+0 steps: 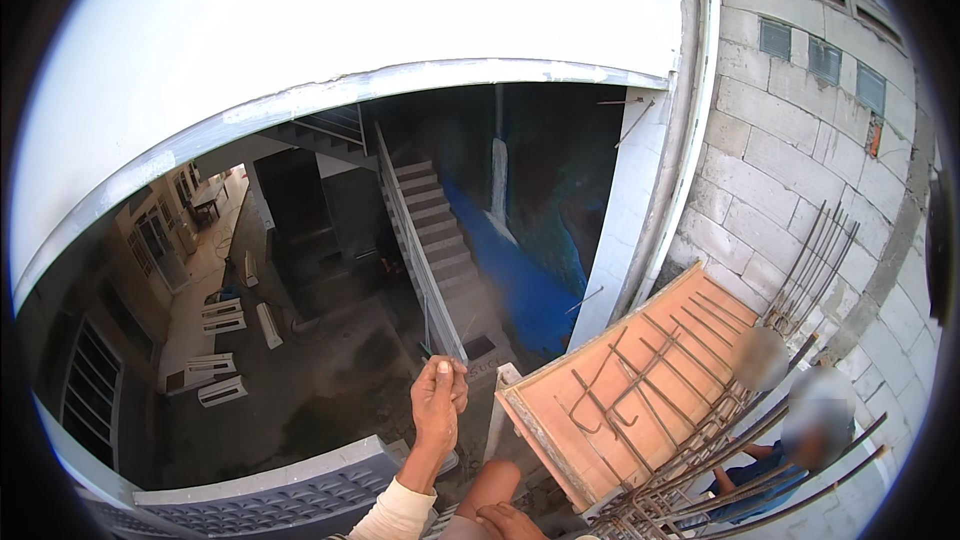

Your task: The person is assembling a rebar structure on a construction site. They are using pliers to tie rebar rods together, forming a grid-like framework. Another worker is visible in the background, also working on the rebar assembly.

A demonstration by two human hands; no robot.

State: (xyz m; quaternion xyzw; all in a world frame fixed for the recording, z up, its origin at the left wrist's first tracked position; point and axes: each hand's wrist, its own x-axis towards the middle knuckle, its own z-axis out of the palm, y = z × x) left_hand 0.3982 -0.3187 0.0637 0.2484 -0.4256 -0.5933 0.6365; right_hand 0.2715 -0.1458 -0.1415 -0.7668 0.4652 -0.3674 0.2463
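Note:
My left hand [438, 392], in a cream sleeve [398, 512], is raised in front of me with its fingers closed in a pinch. A small dark, greenish tip shows at its top, too small to name. Low in the view, my right hand [508, 522] lies with its fingers resting against a bare knee [492, 486], partly cut off by the lower edge. To the right, a wooden formwork panel [640, 370] carries several bent steel bars [655, 365]. Neither hand touches the bars.
A person in blue [765, 485] is beside a rebar cage [690, 480] at the lower right. A block wall [770, 140] rises on the right. Far below are a staircase [435, 215] and several pale long units [222, 390]. A grey roof edge [270, 490] lies lower left.

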